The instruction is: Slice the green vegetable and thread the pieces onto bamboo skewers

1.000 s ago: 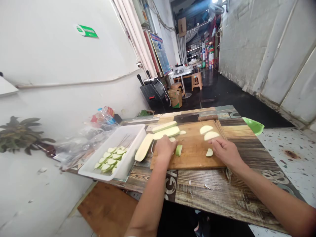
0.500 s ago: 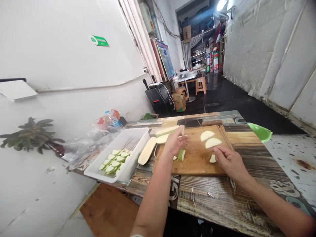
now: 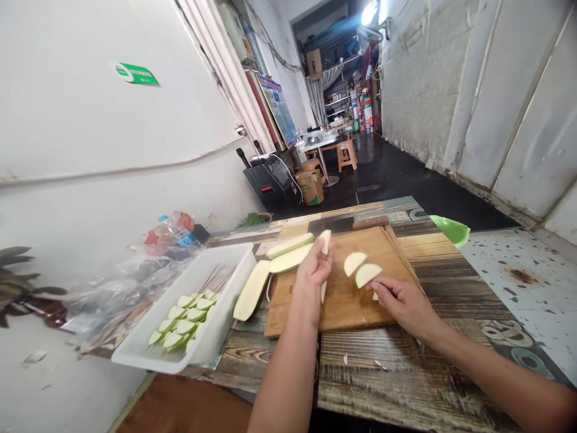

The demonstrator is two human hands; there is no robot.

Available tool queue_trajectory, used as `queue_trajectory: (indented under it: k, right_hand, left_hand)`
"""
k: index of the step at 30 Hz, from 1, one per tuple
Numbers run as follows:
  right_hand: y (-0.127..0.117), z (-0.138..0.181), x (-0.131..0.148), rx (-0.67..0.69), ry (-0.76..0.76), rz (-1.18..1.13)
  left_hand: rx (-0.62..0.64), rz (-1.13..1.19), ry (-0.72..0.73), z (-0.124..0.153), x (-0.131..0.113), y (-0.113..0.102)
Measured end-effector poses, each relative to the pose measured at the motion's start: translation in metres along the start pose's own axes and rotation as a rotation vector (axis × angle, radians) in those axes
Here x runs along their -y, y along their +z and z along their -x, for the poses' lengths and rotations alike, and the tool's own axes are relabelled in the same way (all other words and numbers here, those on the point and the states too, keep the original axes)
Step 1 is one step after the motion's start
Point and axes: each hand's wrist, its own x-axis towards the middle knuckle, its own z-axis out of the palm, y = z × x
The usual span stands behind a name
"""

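Note:
My left hand (image 3: pixel 317 267) is raised over the wooden cutting board (image 3: pixel 342 300), its fingers closed on a pale half-round vegetable slice (image 3: pixel 325 240) that sticks up above them. My right hand (image 3: pixel 402 300) rests on the board's right part with fingers bent, fingertips on a small slice mostly hidden beneath them. Two loose half-round slices (image 3: pixel 360 269) lie just beyond my right hand. Long peeled vegetable strips (image 3: pixel 288 252) lie at the board's left end.
A white tray (image 3: pixel 228 310) with skewered green slices (image 3: pixel 183 316) stands left of the board. Plastic bags and bottles (image 3: pixel 148 258) pile against the wall. A green bowl (image 3: pixel 451 228) sits at the table's far right edge. A knife handle (image 3: pixel 369 222) lies behind the board.
My left hand rose from the board with a slice in its fingers. My right hand stayed at the board's right part. The camera swung, shifting the scene left.

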Motion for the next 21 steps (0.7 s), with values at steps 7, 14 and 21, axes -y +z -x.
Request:
queue_trajectory:
  k: [7,14,21]
  right_hand:
    - [-0.0007,0.0022,0.0087,0.047,-0.016,0.053]
    - [-0.0008,0.0020,0.0094,0.066,-0.029,0.070]
    - [-0.0009,0.0020,0.0103,0.069,-0.029,0.074]
  left_hand:
    - [-0.041,-0.037,0.065,0.0031,-0.0052,0.0005]
    - [-0.039,-0.139,0.153,0.0057,-0.0051,-0.0012]
    - [-0.026,-0.159,0.123,0.0001,-0.0084,-0.0053]
